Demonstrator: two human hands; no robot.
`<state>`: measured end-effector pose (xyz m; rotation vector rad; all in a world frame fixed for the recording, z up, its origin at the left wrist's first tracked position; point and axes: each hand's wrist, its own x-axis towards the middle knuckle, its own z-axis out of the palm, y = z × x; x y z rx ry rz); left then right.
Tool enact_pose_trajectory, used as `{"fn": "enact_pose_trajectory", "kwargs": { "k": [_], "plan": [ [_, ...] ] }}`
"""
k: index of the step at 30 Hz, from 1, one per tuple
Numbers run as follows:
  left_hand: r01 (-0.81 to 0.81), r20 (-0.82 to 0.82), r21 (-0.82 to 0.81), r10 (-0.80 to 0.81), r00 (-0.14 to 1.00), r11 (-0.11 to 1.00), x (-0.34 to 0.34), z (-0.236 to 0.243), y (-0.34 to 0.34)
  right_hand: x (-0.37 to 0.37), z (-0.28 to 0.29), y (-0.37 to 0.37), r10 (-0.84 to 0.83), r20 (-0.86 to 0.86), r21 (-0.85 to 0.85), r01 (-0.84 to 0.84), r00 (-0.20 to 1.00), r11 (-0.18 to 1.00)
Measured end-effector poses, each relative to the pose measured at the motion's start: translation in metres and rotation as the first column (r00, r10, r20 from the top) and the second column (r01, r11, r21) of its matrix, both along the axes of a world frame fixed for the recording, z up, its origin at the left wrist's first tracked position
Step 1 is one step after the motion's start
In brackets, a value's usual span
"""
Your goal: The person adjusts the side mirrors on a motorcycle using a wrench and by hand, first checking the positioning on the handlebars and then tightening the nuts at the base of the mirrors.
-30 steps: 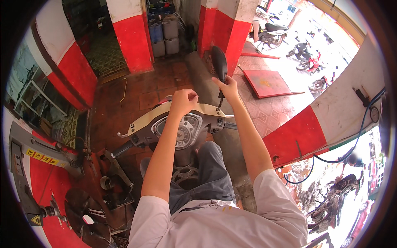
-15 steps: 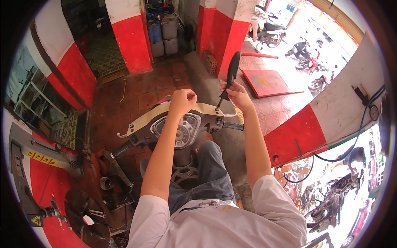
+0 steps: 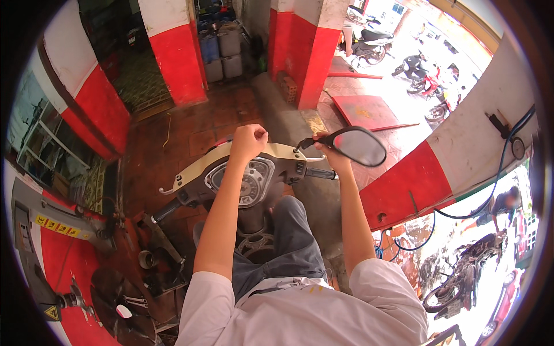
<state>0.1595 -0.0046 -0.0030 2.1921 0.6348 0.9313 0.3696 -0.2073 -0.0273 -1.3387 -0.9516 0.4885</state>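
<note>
I am astride a scooter with a cream and grey handlebar cover (image 3: 274,151) and a round-cornered chrome-rimmed speedometer (image 3: 249,183). My left hand (image 3: 250,138) is curled closed above the speedometer; whatever it may hold is hidden. My right hand (image 3: 333,154) grips the black side mirror (image 3: 359,147) near its stem, which meets the right side of the handlebar. The mirror lies tilted out to the right with its glass showing. Below my right hand are the right grip (image 3: 320,173) and brake lever.
A grey machine (image 3: 75,219) and metal tools (image 3: 135,300) stand at my left. A red ramp (image 3: 363,109) lies on the right walkway near parked motorbikes (image 3: 375,40). Plastic jugs (image 3: 229,43) fill the back alcove. A hose (image 3: 412,245) hangs right; a person (image 3: 502,207) bends over a motorbike outside.
The mirror has swung from upright down to the right, its glass now showing. My right hand has moved with it, slightly lower. My left hand remains closed in much the same place.
</note>
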Motion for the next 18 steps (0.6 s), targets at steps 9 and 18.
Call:
{"fn": "enact_pose_trajectory", "kwargs": {
  "k": [9, 18],
  "plan": [
    [-0.012, -0.008, -0.003, 0.012, 1.000, 1.000, 0.001, 0.007, -0.007, -0.012, 0.004, 0.001, 0.181, 0.002, 0.190, -0.178, 0.983, 0.965],
    [-0.012, -0.016, 0.015, 0.012, 1.000, 1.000, -0.003, 0.002, -0.002, -0.009, -0.017, 0.025, -0.014, 0.253, -0.004, 0.016, 0.967, 1.000]
  ]
}}
